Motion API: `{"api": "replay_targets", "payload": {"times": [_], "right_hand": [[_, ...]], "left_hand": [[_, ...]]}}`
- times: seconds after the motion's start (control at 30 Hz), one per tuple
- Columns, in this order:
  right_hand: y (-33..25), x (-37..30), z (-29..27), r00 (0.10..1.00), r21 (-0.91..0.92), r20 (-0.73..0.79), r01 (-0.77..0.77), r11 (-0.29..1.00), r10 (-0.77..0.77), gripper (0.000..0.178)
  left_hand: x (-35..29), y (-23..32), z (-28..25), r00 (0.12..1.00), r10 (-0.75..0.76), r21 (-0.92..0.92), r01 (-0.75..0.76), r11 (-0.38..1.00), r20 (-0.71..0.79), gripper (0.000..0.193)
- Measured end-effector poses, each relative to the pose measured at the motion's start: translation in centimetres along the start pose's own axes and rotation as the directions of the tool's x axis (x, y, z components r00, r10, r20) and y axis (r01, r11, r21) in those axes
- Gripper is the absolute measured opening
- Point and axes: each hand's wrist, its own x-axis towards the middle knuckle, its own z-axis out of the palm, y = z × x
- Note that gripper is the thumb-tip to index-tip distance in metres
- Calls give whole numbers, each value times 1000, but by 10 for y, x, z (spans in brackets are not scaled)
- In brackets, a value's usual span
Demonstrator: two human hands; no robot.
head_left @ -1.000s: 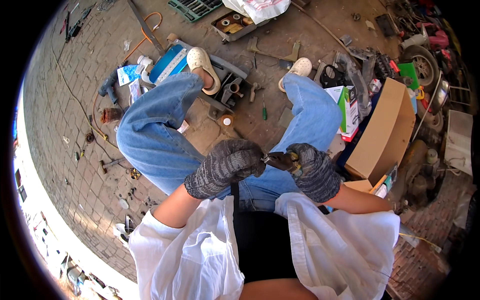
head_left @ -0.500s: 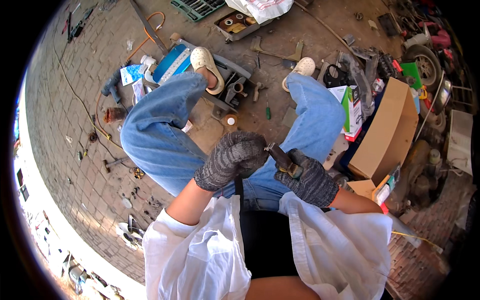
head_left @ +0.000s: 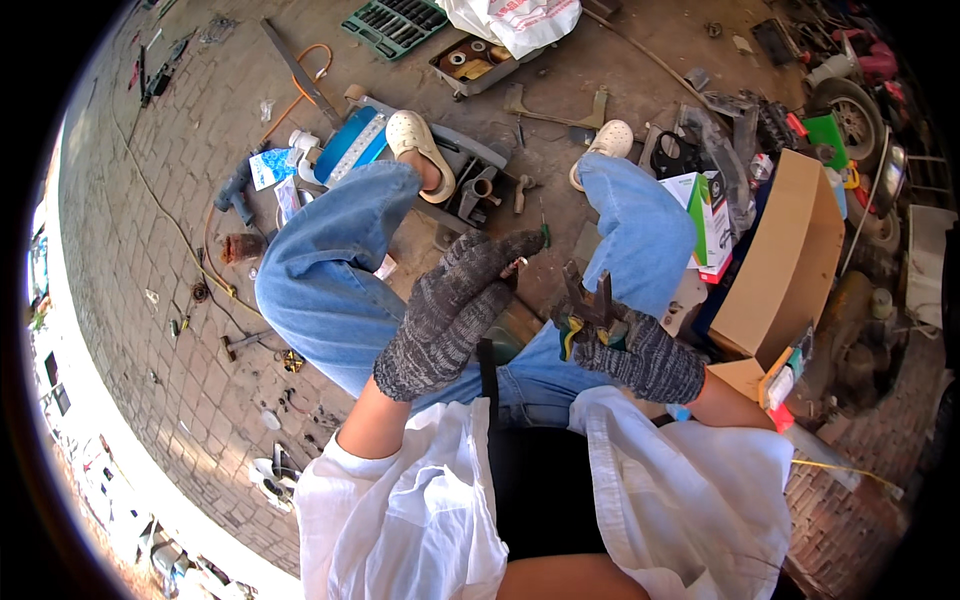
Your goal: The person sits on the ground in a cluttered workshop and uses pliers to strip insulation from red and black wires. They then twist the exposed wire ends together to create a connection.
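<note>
My left hand [head_left: 450,315], in a grey knit glove, is closed in a pinch in front of my lap. Between its fingertips a small, light-tipped piece [head_left: 514,267] sticks out; its kind is too small to make out. To the right, my gloved right hand [head_left: 645,362] grips a pair of pliers [head_left: 590,310] with yellow-and-dark handles. The dark jaws point away from me and stand apart, with nothing visible between them. A gap separates the pliers from my left fingertips.
On the ground ahead lie a vehicle part [head_left: 480,195], a green-handled screwdriver [head_left: 545,232] and an open socket set [head_left: 392,22]. A cardboard box [head_left: 785,260] stands at right. A drill [head_left: 234,197] and a hammer [head_left: 240,342] lie at left.
The hands have drawn apart. The pliers, earlier turned toward my left fingertips, now point forward with spread jaws. My left fingers have straightened somewhat, showing the small piece.
</note>
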Motion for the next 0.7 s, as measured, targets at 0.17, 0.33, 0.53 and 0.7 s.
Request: {"api": "replay_targets", "payload": {"times": [0.17,0.33,0.53,0.7], "right_hand": [[-11,-4,1,1000,-147,-3,5,989,-5,54],[-1,2,7,997,-104,-51,59,993,-65,54],[-11,25,11,986,6,-159,42,999,-41,39],[29,121,-18,918,216,-395,112,970,-18,18]], "left_hand": [[-1,5,2,998,36,93,-32,995,-45,29],[-4,10,4,988,-137,-105,129,986,-71,23],[-1,-10,8,943,-170,-120,141,983,-286,23],[8,-33,-5,824,-350,-551,55,833,-446,21]]}}
